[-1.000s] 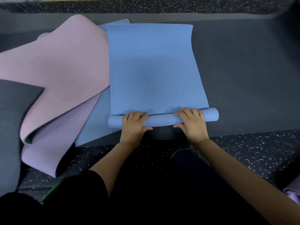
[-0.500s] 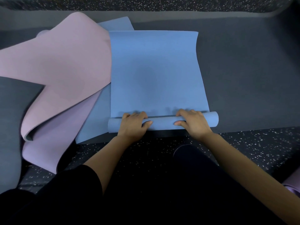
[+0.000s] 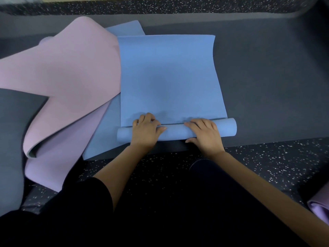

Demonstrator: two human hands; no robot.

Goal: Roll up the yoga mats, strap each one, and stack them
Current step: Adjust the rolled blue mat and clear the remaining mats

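Note:
A blue yoga mat [image 3: 169, 77] lies flat ahead of me, its near end wound into a thin roll [image 3: 176, 131]. My left hand [image 3: 145, 132] grips the roll left of its middle, fingers curled over the top and thumb on the near side. My right hand [image 3: 206, 134] grips it further right in the same way. A pink mat [image 3: 67, 77] lies crumpled and folded to the left, overlapping a second blue mat [image 3: 106, 132] underneath.
Everything rests on a large dark grey mat [image 3: 267, 86] over speckled black floor [image 3: 267, 163]. Another dark grey mat [image 3: 12, 139] lies at the far left. A rolled lilac mat [image 3: 320, 211] peeks in at the lower right edge. My dark-clothed legs fill the foreground.
Both hands have turned the roll a little further away from me, shortening the flat part of the blue mat slightly. The fingers have shifted forward over the roll.

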